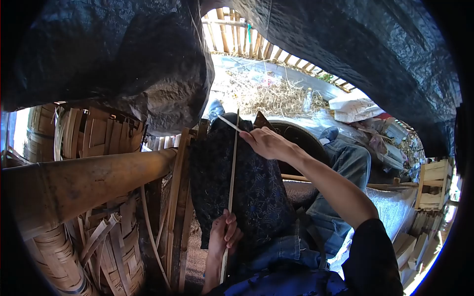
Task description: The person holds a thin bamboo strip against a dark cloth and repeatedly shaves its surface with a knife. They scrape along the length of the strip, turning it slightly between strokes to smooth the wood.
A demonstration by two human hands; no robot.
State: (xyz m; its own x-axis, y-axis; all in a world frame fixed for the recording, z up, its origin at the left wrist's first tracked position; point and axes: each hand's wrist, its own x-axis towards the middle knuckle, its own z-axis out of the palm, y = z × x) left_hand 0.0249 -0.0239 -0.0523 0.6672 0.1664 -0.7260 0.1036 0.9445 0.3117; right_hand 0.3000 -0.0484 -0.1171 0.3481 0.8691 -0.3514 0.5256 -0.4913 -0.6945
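Observation:
My left hand [224, 233] is closed around the lower part of a long, thin bamboo strip [233, 180], which runs up and away over my lap. Farther forward, my right hand [267, 143] grips a knife; its pale narrow blade [229, 122] points up and to the left and crosses the strip near its far end. My fingers hide the knife's handle. Under the strip, a dark patterned cloth [261, 197] covers my left thigh, and jeans [340, 182] show on the right leg.
A thick bamboo pole [98, 185] juts in from the left, above woven bamboo baskets [61, 259]. Dark plastic sheeting [360, 54] hangs overhead. Beyond my feet lie straw-like scraps [266, 96] and a pale sack [355, 107]. Split bamboo pieces [434, 182] stand at the right.

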